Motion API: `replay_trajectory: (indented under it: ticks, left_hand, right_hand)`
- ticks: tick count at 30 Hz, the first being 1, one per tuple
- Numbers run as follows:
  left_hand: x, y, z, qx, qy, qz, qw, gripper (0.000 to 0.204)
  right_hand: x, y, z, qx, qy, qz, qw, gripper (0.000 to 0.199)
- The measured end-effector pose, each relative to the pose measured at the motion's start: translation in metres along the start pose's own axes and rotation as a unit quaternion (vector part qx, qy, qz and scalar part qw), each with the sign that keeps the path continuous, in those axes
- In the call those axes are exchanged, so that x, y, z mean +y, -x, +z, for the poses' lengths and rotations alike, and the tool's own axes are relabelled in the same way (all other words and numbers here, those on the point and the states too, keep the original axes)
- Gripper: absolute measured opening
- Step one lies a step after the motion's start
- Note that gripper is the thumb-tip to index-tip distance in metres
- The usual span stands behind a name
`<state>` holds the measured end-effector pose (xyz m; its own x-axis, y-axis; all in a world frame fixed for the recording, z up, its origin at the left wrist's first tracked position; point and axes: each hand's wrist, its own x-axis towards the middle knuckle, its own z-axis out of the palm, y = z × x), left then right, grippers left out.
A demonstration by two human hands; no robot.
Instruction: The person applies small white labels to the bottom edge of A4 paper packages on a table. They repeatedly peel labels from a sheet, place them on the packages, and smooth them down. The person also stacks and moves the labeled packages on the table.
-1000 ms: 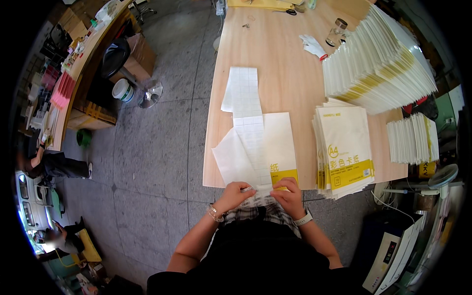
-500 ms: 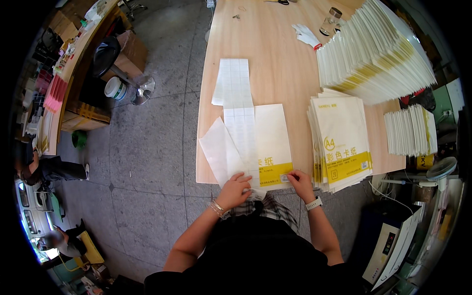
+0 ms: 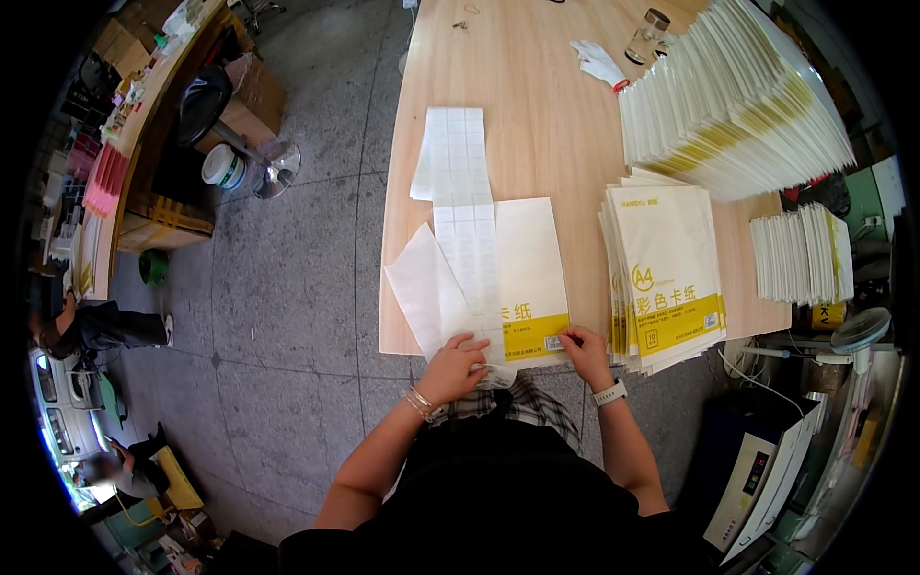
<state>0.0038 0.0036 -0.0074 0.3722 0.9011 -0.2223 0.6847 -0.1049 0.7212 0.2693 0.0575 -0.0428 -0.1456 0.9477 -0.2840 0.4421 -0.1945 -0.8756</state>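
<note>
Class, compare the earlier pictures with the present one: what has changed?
The right hand has moved right, from the near end of the label strip to a small label on the bag beneath. The left hand, earlier pinching the strip's end, now lies across it. The strip, bag and bag stacks stayed put.
</note>
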Motion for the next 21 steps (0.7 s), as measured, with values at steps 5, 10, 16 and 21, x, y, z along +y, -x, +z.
replay_trajectory:
  ticks: [5, 10, 16, 21]
  left_hand:
    - [0.001, 0.000, -0.001, 0.004, -0.010, 0.004, 1.000, 0.012]
    - [-0.003, 0.001, 0.002, -0.002, -0.016, 0.004, 1.000, 0.014]
    - [0.002, 0.001, -0.002, -0.020, -0.072, -0.007, 0.997, 0.014]
    - [0.002, 0.002, -0.003, -0.013, -0.069, 0.008, 0.997, 0.012]
  right_hand:
    - [-0.008, 0.001, 0.001, 0.009, 0.033, -0.014, 0.999, 0.012]
    - [-0.018, 0.006, 0.006, 0.034, 0.147, -0.080, 0.985, 0.016]
    - [-0.056, 0.008, 0.007, 0.066, 0.347, -0.028, 0.935, 0.040]
    - [-0.030, -0.004, -0.001, 0.067, 0.282, -0.029, 0.957, 0.042]
